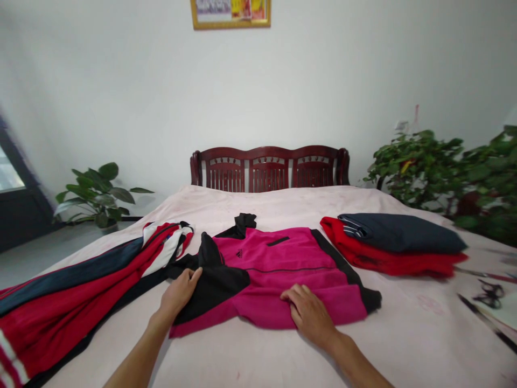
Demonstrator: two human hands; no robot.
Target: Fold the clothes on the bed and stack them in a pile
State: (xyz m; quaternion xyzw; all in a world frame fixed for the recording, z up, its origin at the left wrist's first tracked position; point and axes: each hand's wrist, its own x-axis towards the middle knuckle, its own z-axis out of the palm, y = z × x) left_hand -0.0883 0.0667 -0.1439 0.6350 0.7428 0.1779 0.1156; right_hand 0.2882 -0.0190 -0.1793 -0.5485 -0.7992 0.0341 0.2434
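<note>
A magenta and black sports jacket [283,269] lies spread on the pale pink bed cover [250,355] in front of me. My left hand [180,293] is closed on the jacket's black sleeve [214,283], which is folded in over the body. My right hand [309,312] rests palm down on the jacket's lower hem, fingers flat and slightly curled, pressing the fabric.
A heap of red, navy and white clothes [81,285] sprawls at the left. A folded stack, navy piece [399,233] on red piece [388,261], sits at the right. A dark wooden bench [270,168] stands behind the bed, with potted plants [444,172] on both sides.
</note>
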